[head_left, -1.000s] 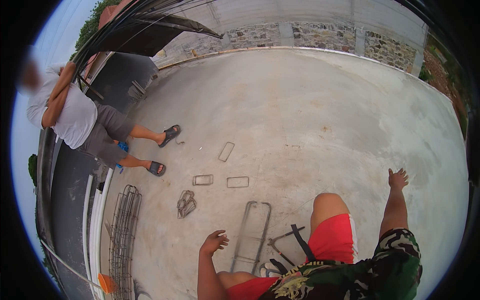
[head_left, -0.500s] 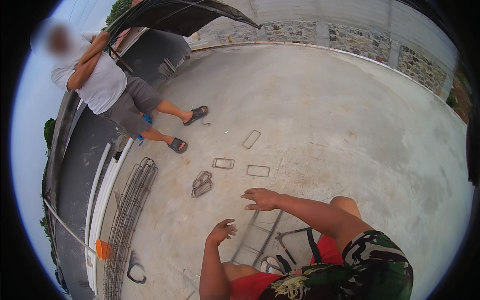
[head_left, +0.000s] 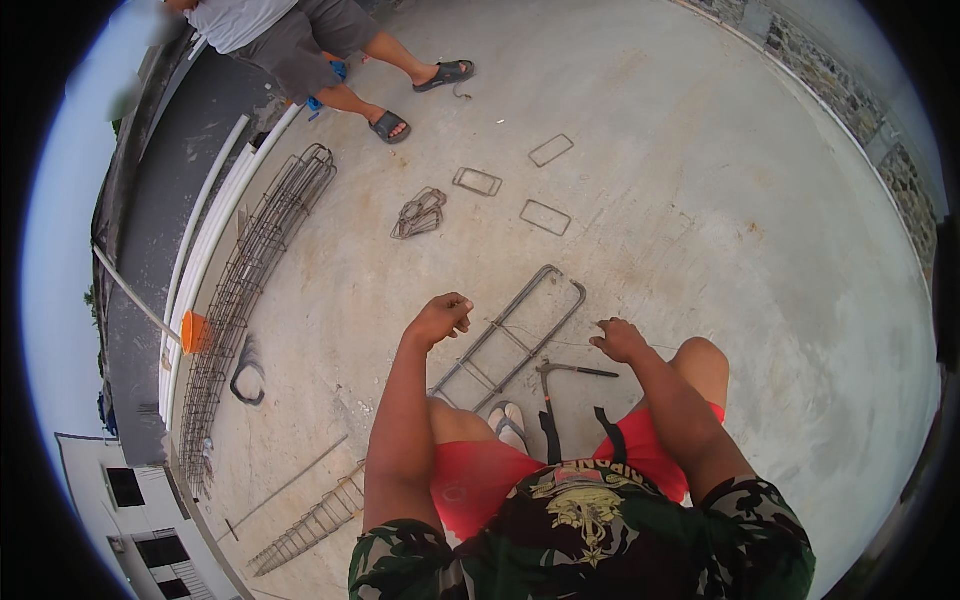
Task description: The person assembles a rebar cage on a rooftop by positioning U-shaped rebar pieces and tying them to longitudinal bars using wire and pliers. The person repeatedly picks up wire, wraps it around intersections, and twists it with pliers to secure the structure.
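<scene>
My left hand (head_left: 440,320) is raised with its fingers curled in, above the left side of a steel rebar frame (head_left: 528,350). Whether it holds anything is hidden. My right hand (head_left: 620,341) is to the right of that frame, thumb and forefinger apart and pointing left. A thin wire seems to run by it, but I cannot tell whether the hand touches it. The frame lies on the concrete between my legs, two long bars with cross ties. Beside it lie long-handled pincers (head_left: 547,372), handles spread, below my right hand.
Bent wire rectangles lie ahead, some loose (head_left: 546,217), several in a pile (head_left: 418,213). To the left are a long rebar cage (head_left: 255,260), white pipes (head_left: 205,240), an orange container (head_left: 194,332) and a wire coil (head_left: 247,383). A person in grey shorts (head_left: 290,55) stands far left.
The view has tipped down toward my lap. My right hand has drawn back from beyond the frame to its right side. My left hand's fingers have curled in.
</scene>
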`<action>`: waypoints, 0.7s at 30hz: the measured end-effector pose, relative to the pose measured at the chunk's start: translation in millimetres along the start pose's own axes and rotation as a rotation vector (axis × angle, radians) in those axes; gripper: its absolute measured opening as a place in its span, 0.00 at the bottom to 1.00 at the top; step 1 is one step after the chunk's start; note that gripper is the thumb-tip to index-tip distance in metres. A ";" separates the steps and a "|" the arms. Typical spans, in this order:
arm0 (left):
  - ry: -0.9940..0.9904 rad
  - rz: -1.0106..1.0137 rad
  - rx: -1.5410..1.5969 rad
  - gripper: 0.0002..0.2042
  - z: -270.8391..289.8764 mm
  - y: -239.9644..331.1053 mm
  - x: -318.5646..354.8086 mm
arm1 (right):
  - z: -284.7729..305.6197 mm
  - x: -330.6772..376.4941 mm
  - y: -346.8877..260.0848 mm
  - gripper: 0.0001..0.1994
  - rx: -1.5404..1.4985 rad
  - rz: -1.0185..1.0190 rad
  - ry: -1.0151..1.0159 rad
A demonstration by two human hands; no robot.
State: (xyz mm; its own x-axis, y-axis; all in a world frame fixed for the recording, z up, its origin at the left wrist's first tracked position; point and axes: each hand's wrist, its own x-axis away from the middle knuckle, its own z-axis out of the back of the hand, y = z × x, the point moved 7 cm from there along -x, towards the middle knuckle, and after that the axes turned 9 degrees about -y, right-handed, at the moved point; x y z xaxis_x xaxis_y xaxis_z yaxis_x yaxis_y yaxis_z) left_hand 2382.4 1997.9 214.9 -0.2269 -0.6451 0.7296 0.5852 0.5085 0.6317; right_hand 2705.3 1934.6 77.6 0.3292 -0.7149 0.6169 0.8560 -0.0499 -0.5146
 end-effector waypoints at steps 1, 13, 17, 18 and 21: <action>0.011 -0.005 0.004 0.15 -3.0 0.4 6.3 | -3.0 -3.1 4.4 0.25 -0.053 0.023 0.018; 0.369 -0.067 0.159 0.17 46.9 -26.2 139.3 | 35.9 -23.9 -7.1 0.20 -0.423 0.123 0.169; 0.314 0.034 0.211 0.20 45.4 -112.9 88.7 | 56.0 -66.1 -15.3 0.20 -0.311 0.144 0.167; 0.305 0.040 0.202 0.21 39.8 -128.7 66.7 | 64.3 -76.4 -14.2 0.20 -0.297 0.137 0.174; 0.294 -0.009 0.024 0.21 24.2 -180.2 -8.0 | 69.1 -110.2 -10.2 0.22 -0.302 0.093 0.159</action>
State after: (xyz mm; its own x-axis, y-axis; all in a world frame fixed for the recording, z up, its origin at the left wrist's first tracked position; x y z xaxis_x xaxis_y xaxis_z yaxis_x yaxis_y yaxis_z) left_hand 2259.8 1925.2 101.6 0.0051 -0.7854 0.6189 0.5651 0.5129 0.6462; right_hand 2687.8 2062.0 56.0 0.3132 -0.8246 0.4711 0.6612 -0.1668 -0.7315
